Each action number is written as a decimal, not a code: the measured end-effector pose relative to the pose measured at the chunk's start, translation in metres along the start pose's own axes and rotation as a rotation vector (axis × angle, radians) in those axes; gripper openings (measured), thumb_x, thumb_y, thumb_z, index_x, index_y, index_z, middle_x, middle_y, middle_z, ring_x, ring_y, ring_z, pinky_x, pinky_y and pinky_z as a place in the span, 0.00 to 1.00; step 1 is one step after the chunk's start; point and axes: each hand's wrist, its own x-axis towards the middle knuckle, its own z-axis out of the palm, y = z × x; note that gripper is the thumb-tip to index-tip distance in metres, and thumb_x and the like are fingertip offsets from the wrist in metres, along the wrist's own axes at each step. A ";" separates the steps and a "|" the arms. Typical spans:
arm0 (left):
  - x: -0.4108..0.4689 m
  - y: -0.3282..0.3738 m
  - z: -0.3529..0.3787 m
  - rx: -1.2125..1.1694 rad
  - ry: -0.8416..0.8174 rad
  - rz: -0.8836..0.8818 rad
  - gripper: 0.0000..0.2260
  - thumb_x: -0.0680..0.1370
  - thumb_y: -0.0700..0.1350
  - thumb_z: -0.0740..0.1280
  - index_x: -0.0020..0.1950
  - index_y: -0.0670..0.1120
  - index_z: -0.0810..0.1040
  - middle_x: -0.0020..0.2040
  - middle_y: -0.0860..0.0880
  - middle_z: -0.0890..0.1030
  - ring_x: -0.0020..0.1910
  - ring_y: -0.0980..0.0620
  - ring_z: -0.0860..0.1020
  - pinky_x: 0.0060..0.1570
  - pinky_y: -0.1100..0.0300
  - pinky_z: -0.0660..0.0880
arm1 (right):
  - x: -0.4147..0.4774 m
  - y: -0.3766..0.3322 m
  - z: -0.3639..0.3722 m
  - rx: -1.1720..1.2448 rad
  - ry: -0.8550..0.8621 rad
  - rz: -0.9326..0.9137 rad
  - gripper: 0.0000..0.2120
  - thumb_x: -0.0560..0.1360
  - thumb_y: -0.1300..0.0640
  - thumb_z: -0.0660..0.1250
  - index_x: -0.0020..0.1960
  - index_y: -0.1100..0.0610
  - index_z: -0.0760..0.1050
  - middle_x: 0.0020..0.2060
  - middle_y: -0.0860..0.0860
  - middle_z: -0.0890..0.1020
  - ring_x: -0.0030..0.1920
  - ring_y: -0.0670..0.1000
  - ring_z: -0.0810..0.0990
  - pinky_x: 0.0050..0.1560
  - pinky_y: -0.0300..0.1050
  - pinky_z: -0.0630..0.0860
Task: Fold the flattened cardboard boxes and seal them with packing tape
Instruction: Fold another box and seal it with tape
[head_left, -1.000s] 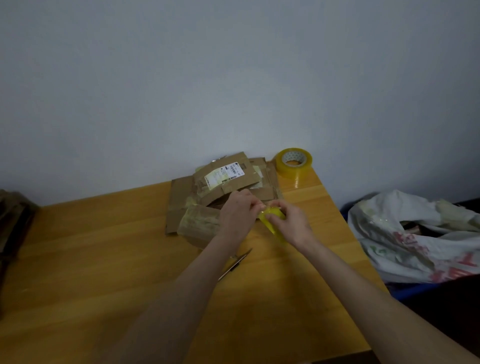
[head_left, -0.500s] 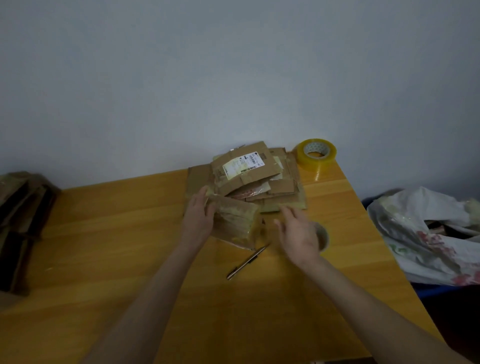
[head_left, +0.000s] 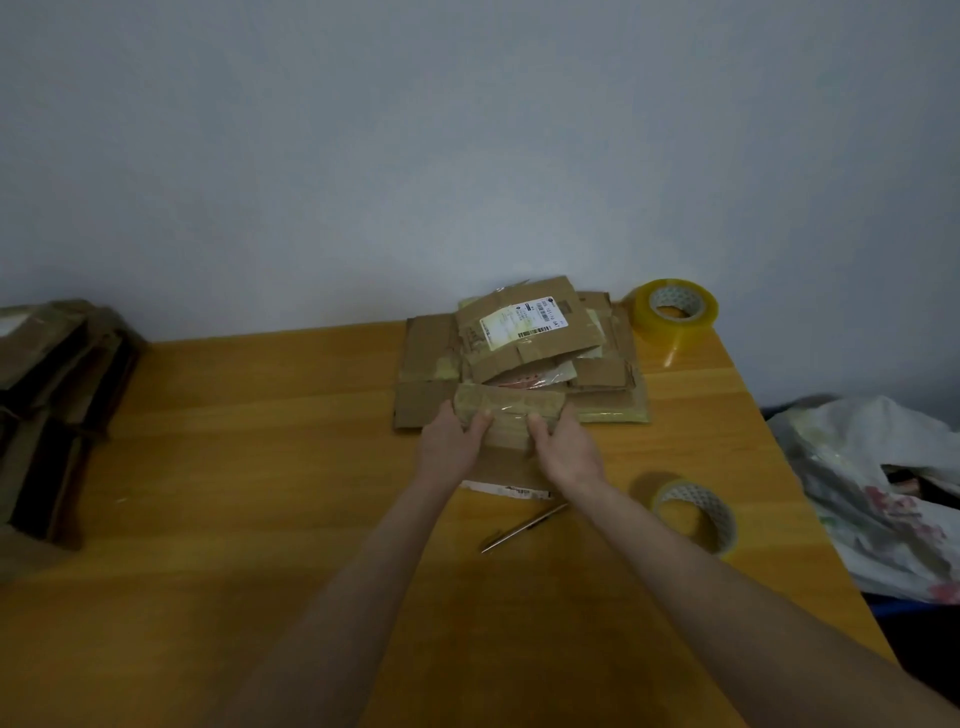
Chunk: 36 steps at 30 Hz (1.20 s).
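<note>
A small taped cardboard box (head_left: 509, 415) stands on the wooden table (head_left: 260, 467), just in front of a pile of flattened cardboard boxes (head_left: 524, 343). My left hand (head_left: 449, 441) grips its left end, thumb laid on the front face. My right hand (head_left: 563, 447) grips its right end the same way. A low roll of packing tape (head_left: 693, 514) lies on the table to the right of my right forearm. A fuller yellow tape roll (head_left: 675, 309) stands at the table's far right corner.
A metal pen (head_left: 522, 527) lies between my forearms, near a white label strip (head_left: 506, 489). Dark folded cardboard boxes (head_left: 52, 405) are stacked at the left edge. A white plastic bag (head_left: 872, 488) sits off the table's right edge.
One second ago both hands held a tape roll over the box. My right hand set the roll down on the right, and both hands now grip the box ends.
</note>
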 end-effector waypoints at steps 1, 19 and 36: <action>0.000 0.001 -0.001 -0.008 -0.005 -0.003 0.22 0.81 0.53 0.61 0.67 0.40 0.69 0.63 0.42 0.76 0.62 0.43 0.73 0.58 0.53 0.71 | 0.006 0.003 0.000 0.011 0.002 0.001 0.25 0.83 0.47 0.53 0.72 0.62 0.63 0.58 0.60 0.79 0.59 0.59 0.77 0.52 0.48 0.72; -0.033 -0.008 0.011 -0.284 0.225 -0.104 0.12 0.79 0.52 0.65 0.57 0.47 0.78 0.50 0.49 0.80 0.48 0.50 0.76 0.46 0.56 0.73 | 0.002 0.015 -0.010 0.055 0.052 -0.051 0.16 0.78 0.44 0.64 0.51 0.57 0.80 0.45 0.55 0.83 0.49 0.55 0.79 0.48 0.48 0.75; -0.060 0.018 -0.032 -0.655 0.375 0.178 0.18 0.75 0.43 0.71 0.65 0.46 0.75 0.52 0.47 0.80 0.52 0.54 0.79 0.50 0.63 0.78 | -0.004 -0.010 -0.057 0.592 -0.139 -0.212 0.17 0.73 0.64 0.71 0.60 0.54 0.75 0.40 0.48 0.77 0.42 0.47 0.78 0.50 0.45 0.78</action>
